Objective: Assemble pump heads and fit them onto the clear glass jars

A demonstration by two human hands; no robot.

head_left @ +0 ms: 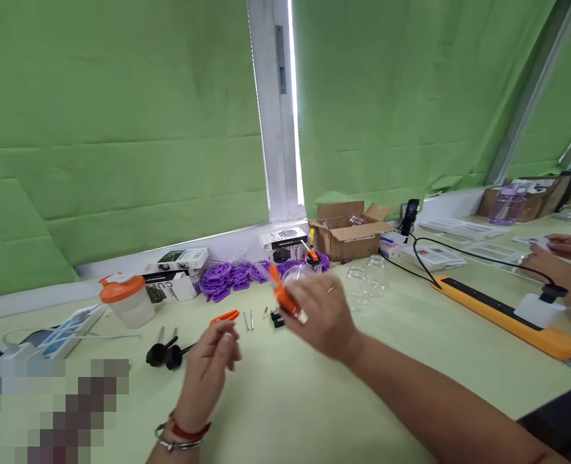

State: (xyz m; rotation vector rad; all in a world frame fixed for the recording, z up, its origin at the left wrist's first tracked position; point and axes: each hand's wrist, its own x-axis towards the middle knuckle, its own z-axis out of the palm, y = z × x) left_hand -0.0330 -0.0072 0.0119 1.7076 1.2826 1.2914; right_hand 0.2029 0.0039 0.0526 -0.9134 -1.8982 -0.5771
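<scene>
My right hand (324, 312) is closed around an orange tool (285, 299) with a pale tip, slightly blurred, above the middle of the table. On the left, my left hand (211, 367) hovers with its fingers curled and apart, holding nothing that shows. Just beyond it lies an orange-handled item (224, 316), beside two metal rods (249, 321). A black block (278, 319) sits partly behind my right hand, near tiny brass-coloured pieces (266, 312). Black round parts with stems (164, 354) rest left of my left hand.
Purple plastic wheels (220, 277), small boxes (172, 288) and an open carton (350, 241) line the back. An orange-lidded cup (128, 301) stands left. Clear glasses (358, 280) and an orange power strip (503, 312) are right. Another person's hands (556, 264) show at far right.
</scene>
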